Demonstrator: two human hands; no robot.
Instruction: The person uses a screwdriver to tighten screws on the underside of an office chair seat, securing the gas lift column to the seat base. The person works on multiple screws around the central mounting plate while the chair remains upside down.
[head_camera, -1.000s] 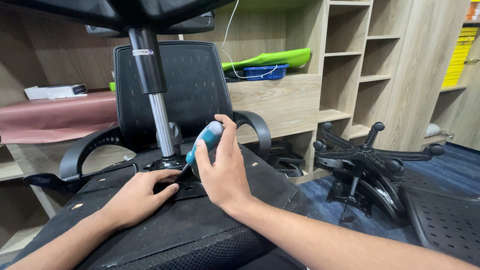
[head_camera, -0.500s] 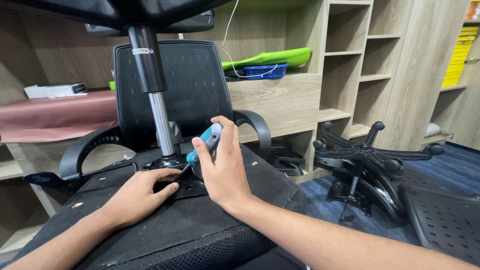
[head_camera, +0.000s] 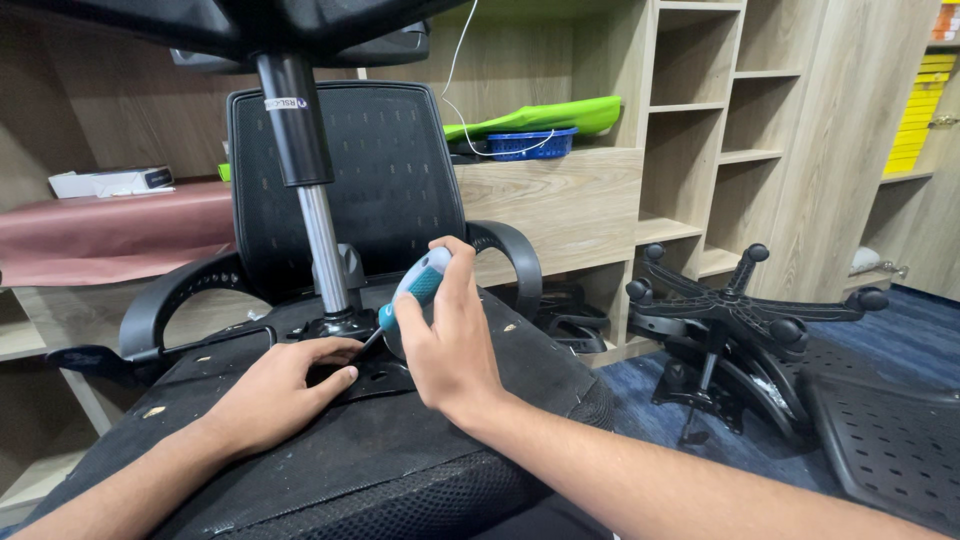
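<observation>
Wooden shelving backs an upturned office chair being worked on with a screwdriver.

At frame centre, the screwdriver (head_camera: 408, 295) slants with its long axis running from the teal-and-white handle, upper right, down-left to a tip at the black mounting plate (head_camera: 372, 378). The right hand (head_camera: 447, 340) has its grip closed around the handle; the left hand (head_camera: 282, 392) lies flat on the seat underside (head_camera: 400, 455), fingers open, steadying the plate beside the gas cylinder (head_camera: 310, 190). Judging by this, a screw is being turned; the next move calls for keeping the tip seated. A spare chair base (head_camera: 740, 310) sits at right.
</observation>
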